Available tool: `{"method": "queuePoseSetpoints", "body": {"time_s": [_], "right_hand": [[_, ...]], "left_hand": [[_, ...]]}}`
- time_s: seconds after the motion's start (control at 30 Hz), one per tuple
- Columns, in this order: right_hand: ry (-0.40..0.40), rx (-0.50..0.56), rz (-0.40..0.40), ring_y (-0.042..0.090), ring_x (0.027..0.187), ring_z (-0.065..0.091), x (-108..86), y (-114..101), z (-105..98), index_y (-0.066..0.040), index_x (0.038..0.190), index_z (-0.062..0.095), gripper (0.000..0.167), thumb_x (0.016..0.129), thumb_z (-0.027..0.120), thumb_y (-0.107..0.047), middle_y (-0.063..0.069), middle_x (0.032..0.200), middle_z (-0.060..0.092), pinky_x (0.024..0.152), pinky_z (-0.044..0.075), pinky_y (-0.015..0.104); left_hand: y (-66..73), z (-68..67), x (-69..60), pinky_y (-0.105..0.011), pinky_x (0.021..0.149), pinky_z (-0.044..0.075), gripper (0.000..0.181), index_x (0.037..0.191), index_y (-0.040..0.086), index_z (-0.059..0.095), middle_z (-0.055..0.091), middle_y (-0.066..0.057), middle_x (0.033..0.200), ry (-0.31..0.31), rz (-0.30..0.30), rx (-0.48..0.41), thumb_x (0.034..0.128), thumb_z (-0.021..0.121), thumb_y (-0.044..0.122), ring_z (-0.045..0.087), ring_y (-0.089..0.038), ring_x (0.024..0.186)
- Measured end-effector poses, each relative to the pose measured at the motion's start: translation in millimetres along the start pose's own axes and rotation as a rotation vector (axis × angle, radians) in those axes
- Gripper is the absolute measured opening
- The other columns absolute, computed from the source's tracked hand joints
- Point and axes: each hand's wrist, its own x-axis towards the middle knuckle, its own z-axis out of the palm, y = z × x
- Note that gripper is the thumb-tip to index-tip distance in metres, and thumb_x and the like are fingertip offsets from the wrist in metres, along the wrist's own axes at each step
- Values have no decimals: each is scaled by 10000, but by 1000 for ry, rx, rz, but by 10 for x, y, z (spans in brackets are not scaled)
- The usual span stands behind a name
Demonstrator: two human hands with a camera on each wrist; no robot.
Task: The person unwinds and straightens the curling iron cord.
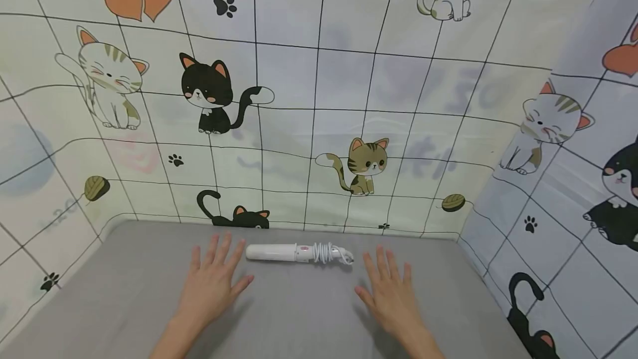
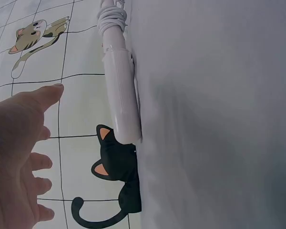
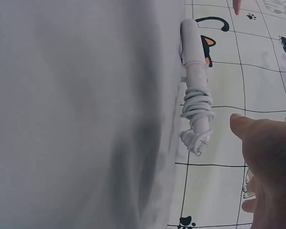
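Observation:
A white wand-shaped electrical appliance (image 1: 273, 252) lies lengthwise on the grey cloth, near its far edge. Its smooth, thicker end points left, and a white cord (image 1: 324, 252) is wound in several loops round the thinner right end. My left hand (image 1: 210, 281) is left of the appliance and nearer to me, fingers spread, holding nothing. On the other side, my right hand (image 1: 391, 292) is spread in the same way, also with nothing in it. Both wrist views show the appliance apart from the fingers.
Grey cloth (image 1: 299, 314) covers the surface under the hands. Behind it and at both sides stand pale sheets (image 1: 289, 76) with black grid lines and printed cats, hearts and paw marks.

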Motion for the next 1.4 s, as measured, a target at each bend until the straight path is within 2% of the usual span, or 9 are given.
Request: {"method": "queuePoseSetpoints", "body": {"time_s": [0.27,0.53,0.7,0.9,1.1,1.4], "right_hand": [[-24,32,12,443,1471,307,60,-34,116,-58,1586,358,757,1003,634,-454,232,1612,329,1102,244,728],[-53,81,14,468,1441,348,107,-7,207,-50,1587,352,748,1007,639,-426,231,1601,349,1095,261,727],[-27,113,11,487,1391,412,168,33,266,-18,1547,406,730,985,679,-396,248,1548,427,1082,304,711],[-42,175,22,495,1362,442,256,91,349,21,1549,367,765,982,693,-377,263,1508,469,1094,328,671],[-45,211,21,492,1292,508,385,137,426,54,1536,359,801,955,742,-342,276,1375,584,1051,387,645],[-114,229,48,465,1308,505,482,188,449,-8,1533,419,744,954,736,-352,206,1403,594,1069,292,733]], "left_hand": [[9,121,49,-696,1120,255,654,1489,92,542,456,-220,1539,-4,26,-79,965,694,451,337,-462,1451],[-130,313,20,-713,1084,297,618,1467,79,564,537,-234,1462,-71,-5,-143,979,675,442,407,-494,1396],[-231,427,112,-728,1044,333,587,1431,50,584,575,-271,1396,-93,16,-173,994,653,436,449,-538,1338],[-300,437,240,-726,1051,327,573,1426,9,573,580,-306,1365,-158,39,-260,990,676,367,449,-562,1322],[-346,465,343,-734,1050,320,583,1443,-9,547,579,-306,1368,-203,23,-338,993,683,335,438,-574,1325],[-362,572,397,-717,1029,361,580,1457,1,540,590,-298,1360,-246,17,-422,990,692,309,453,-589,1301]]}}
